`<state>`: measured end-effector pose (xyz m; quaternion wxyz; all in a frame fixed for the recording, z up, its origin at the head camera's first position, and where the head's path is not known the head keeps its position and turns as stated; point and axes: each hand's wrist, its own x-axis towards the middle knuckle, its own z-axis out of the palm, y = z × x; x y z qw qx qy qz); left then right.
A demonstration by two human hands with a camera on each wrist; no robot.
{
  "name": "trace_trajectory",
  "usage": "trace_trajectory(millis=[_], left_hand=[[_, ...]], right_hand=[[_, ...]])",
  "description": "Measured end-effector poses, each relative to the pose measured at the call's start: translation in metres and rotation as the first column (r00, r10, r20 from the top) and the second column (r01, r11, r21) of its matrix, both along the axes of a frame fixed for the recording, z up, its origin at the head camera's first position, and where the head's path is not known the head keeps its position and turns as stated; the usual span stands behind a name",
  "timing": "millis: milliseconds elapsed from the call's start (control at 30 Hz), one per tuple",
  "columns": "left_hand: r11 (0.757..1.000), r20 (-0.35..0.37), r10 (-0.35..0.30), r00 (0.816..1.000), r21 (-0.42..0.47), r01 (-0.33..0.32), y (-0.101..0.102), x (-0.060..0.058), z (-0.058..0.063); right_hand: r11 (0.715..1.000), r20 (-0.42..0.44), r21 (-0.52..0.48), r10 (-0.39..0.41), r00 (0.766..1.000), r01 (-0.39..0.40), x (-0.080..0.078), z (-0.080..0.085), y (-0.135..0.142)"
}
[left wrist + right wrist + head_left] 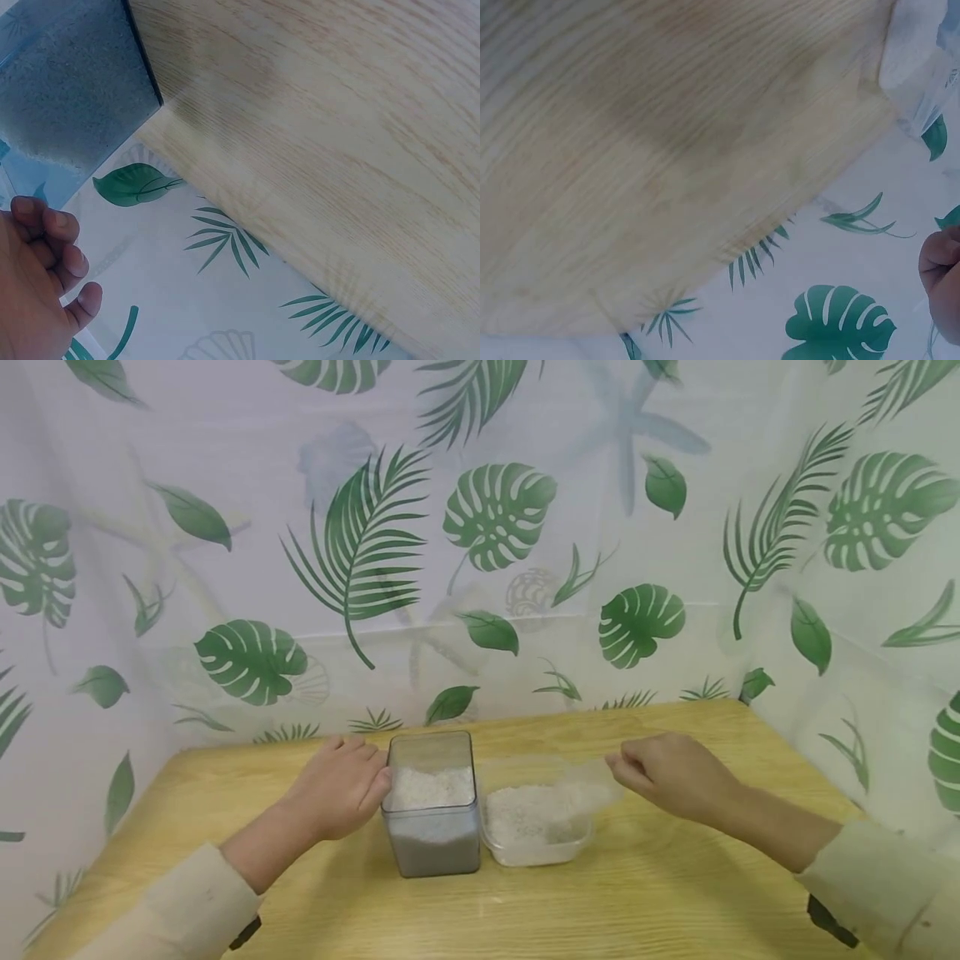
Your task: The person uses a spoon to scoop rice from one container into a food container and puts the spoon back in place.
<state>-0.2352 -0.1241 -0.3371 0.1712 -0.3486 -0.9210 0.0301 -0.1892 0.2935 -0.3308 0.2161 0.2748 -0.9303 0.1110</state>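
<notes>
Two vessels of white grain, rice by the look of it, stand side by side on the table [637,902]: a deep tinted container [437,860] on the person's left and a shallow clear tub [536,853] to its right. Their walls are so close that I cannot tell whether they touch. The close pairing presumably keeps the reach between them short, with little bare wood to catch stray grains. Both sit upright with their tops uncovered, which leaves the rice [433,789] within easy reach.

The right hand [678,772] has its fingers curled and seems to pinch the end of a translucent scoop [592,787] (blurred, so its exact shape is a guess). The scoop lies across the right part of the clear tub, probably held from the side so that the knuckles keep out of the grain. Whether it touches the contents is unclear.

The left hand [341,789] is at the tinted container's left side, fingers bent inward, thumb against or just beside the upper edge. It may be there to steady the container; the left wrist view shows the bent fingertips near the wall, but I cannot tell whether they grip it.

Both forearms slant inward from the lower corners, the left rising toward the container and the right angled toward the tub, with the backs of the hands facing up.
</notes>
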Motion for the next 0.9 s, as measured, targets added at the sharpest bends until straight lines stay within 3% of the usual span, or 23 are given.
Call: trace_trajectory(millis=[67,133,233,367,467,567,733,900], left_hand=[[1.000,-0.004,-0.003,1.000,0.003,0.003,0.001,-0.001,0.000],[1.000,-0.010,-0.007,1.000,0.008,0.007,0.001,-0.002,-0.001],[1.000,-0.016,-0.006,1.000,0.010,0.006,0.001,-0.002,-0.001],[1.000,-0.013,-0.001,1.000,0.004,0.002,-0.001,-0.001,-0.002],[1.000,-0.009,0.000,1.000,0.006,0.001,-0.001,0.000,-0.002],[1.000,-0.008,-0.003,1.000,0.007,0.003,-0.001,0.000,-0.002],[1.000,-0.012,-0.010,1.000,0.008,0.010,0.001,-0.001,-0.002],[1.000,-0.015,-0.007,1.000,0.003,0.007,-0.001,-0.001,-0.002]], right_hand=[[0.997,-0.110,0.063,0.054,0.992,-0.047,-0.003,0.001,0.003],[0.987,-0.241,0.129,0.128,0.962,-0.099,-0.006,0.002,0.005],[0.957,-0.404,0.234,0.258,0.877,-0.173,-0.012,0.007,0.005],[0.907,-0.521,0.346,0.400,0.754,-0.242,-0.015,0.020,-0.004],[0.891,-0.559,0.373,0.437,0.705,-0.257,-0.014,0.031,-0.013],[0.906,-0.587,0.346,0.412,0.697,-0.244,-0.013,0.041,-0.021],[0.945,-0.603,0.270,0.316,0.732,-0.185,-0.017,0.053,-0.034],[0.960,-0.621,0.213,0.278,0.733,-0.184,-0.024,0.061,-0.055]])
